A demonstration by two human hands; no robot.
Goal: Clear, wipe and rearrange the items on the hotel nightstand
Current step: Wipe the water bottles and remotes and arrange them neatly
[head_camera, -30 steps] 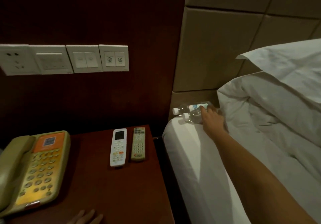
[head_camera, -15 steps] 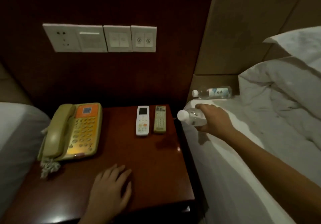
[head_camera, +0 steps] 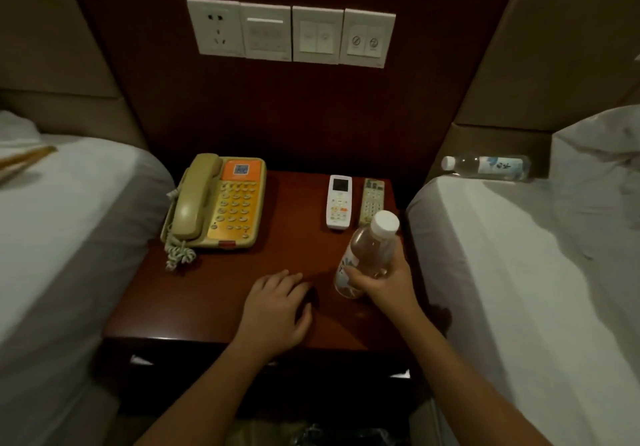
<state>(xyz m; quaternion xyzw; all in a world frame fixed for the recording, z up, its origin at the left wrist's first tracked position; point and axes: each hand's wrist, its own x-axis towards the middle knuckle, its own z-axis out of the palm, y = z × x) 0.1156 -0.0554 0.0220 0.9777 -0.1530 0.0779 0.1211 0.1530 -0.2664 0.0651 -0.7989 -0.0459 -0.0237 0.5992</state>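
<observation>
Since half a second ago my right hand has carried the water bottle from the edge of the right bed to above the nightstand, and my left hand has stayed on the wood. Nearest to me, at the front part of the nightstand, my left hand lies palm down with the fingers straight and a little spread, holding nothing. Just to the right of it, near the right front corner of the nightstand, the fingers and thumb of my right hand are curled around the lower half of the bottle. The bottle is tilted, its white cap pointing up and away from me; I cannot tell if its bottom touches the wood. Behind the bottle, at the back right of the nightstand, the white remote and the beige remote lie side by side, lengthwise; the cap covers the near end of the beige one. At the back left of the nightstand stands the telephone, its handset on the cradle and the coiled cord hanging at its near left corner. To the right of the nightstand, far back on the right bed, a second bottle lies on its side. Above the nightstand, on the dark wall, four white switch plates form a row.
</observation>
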